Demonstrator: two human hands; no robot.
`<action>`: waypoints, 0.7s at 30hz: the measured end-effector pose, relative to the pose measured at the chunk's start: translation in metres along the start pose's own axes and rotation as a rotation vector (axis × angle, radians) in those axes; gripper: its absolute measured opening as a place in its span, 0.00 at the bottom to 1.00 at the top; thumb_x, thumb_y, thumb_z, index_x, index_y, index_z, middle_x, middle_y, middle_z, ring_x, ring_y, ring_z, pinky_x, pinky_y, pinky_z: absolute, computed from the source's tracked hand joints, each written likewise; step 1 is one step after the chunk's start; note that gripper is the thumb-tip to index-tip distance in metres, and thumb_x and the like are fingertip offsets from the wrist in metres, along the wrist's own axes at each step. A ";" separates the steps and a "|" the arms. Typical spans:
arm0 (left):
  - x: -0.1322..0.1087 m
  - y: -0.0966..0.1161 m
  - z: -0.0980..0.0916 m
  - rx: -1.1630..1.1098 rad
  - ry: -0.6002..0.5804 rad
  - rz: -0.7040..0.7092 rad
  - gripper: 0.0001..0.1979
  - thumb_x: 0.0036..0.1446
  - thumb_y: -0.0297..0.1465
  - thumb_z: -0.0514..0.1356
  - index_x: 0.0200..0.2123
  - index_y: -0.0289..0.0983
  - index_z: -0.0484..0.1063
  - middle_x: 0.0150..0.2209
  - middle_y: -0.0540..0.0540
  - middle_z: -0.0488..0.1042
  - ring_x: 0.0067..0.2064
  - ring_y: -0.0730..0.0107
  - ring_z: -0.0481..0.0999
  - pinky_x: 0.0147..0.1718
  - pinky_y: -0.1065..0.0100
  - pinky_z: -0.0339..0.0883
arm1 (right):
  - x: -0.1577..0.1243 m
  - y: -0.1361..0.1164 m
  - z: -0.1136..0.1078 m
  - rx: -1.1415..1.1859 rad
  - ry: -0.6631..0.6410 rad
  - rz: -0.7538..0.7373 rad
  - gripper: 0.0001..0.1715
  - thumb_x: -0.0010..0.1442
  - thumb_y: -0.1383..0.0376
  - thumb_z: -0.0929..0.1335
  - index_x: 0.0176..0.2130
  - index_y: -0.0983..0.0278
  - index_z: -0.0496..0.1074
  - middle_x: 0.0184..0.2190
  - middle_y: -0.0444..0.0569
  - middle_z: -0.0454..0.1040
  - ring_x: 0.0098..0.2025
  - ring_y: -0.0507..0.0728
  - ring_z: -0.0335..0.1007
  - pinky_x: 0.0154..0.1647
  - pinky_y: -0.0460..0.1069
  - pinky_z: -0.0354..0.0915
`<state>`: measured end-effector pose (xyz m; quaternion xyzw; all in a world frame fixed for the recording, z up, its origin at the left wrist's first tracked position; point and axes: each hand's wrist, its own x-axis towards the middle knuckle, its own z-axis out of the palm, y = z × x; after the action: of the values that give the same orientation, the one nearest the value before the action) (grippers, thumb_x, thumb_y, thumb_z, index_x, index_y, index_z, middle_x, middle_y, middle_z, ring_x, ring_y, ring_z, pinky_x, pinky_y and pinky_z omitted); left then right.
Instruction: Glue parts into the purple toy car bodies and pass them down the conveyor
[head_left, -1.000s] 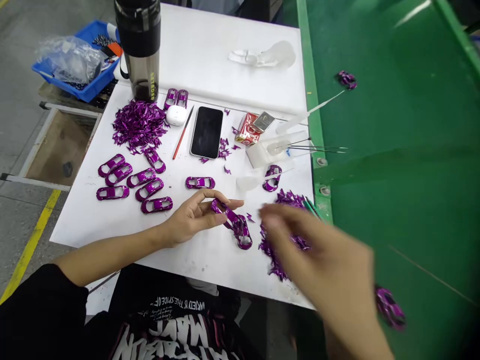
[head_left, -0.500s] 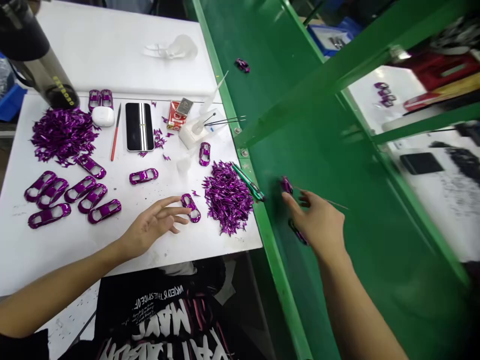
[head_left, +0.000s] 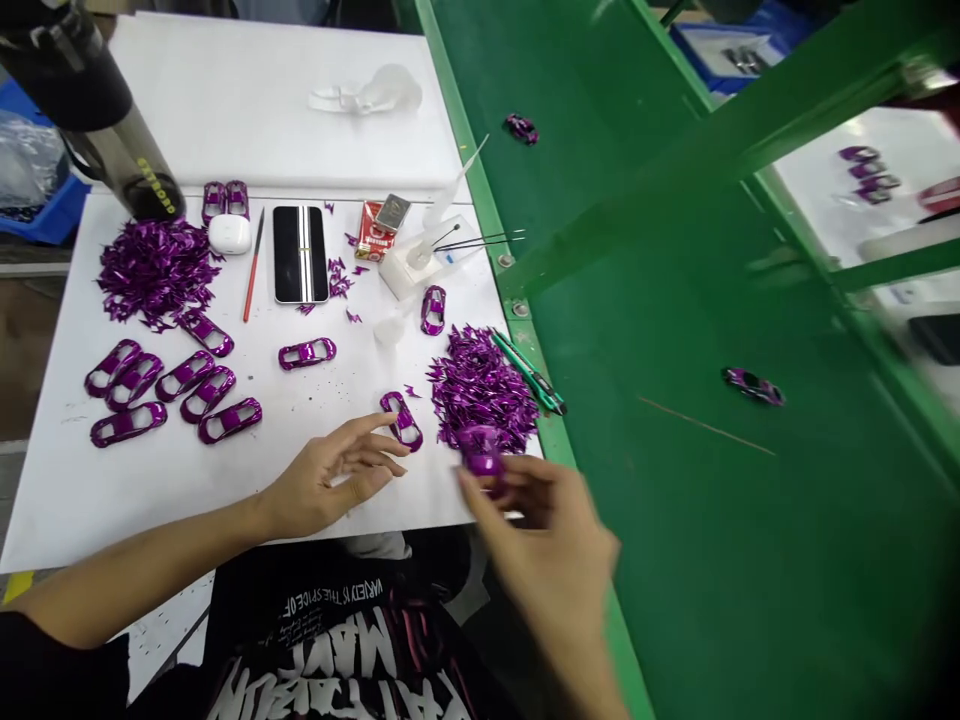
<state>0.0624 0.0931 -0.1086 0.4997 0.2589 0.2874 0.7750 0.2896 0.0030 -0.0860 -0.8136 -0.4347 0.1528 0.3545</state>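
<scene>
**While your right hand (head_left: pixel 551 525) has a toy car (head_left: pixel 481 455) pinched, mind the loose bits just past it**

Car's between thumb and fingers, over the pile's near edge as you see it; blurred, so can't tell grip firmness or height above the pile (head_left: pixel 480 375). Your left hand (head_left: pixel 326 485) is loosely curled, nothing in its grip. Second car (head_left: pixel 407 425) sits right at its fingertips; can't tell if they touch.

Likely trouble:
- Right hand dips too low: car could plough the pile and scatter bits.
- Slick-looking shell, light pinch: could slip and land in the bits.
- Left fingers swing outward: could shove the second car toward the pile.
- Right hand reaches too far forward: could catch the knife (head_left: pixel 529 370) beyond the pile.
</scene>
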 end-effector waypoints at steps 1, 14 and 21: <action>0.000 0.001 0.000 -0.016 0.012 -0.028 0.30 0.69 0.38 0.66 0.70 0.44 0.64 0.57 0.39 0.79 0.55 0.60 0.82 0.56 0.58 0.76 | -0.007 -0.020 0.020 0.019 -0.081 -0.073 0.25 0.60 0.45 0.75 0.44 0.60 0.74 0.31 0.49 0.80 0.28 0.58 0.77 0.28 0.51 0.73; 0.019 0.019 -0.021 -0.514 0.331 -0.142 0.27 0.53 0.32 0.76 0.51 0.38 0.67 0.46 0.42 0.82 0.34 0.67 0.83 0.30 0.66 0.76 | 0.108 -0.071 0.077 0.174 -0.228 -0.205 0.27 0.54 0.49 0.77 0.48 0.60 0.76 0.46 0.53 0.83 0.47 0.63 0.81 0.50 0.58 0.76; 0.020 0.017 -0.026 -0.601 0.315 -0.155 0.32 0.52 0.29 0.76 0.58 0.39 0.71 0.35 0.51 0.76 0.33 0.70 0.80 0.32 0.65 0.78 | 0.088 -0.097 0.082 0.662 -0.211 -0.041 0.21 0.63 0.45 0.74 0.37 0.60 0.78 0.22 0.41 0.70 0.21 0.54 0.67 0.22 0.52 0.68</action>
<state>0.0554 0.1293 -0.1048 0.1774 0.3161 0.3649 0.8576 0.2363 0.1469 -0.0692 -0.6252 -0.4121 0.3616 0.5554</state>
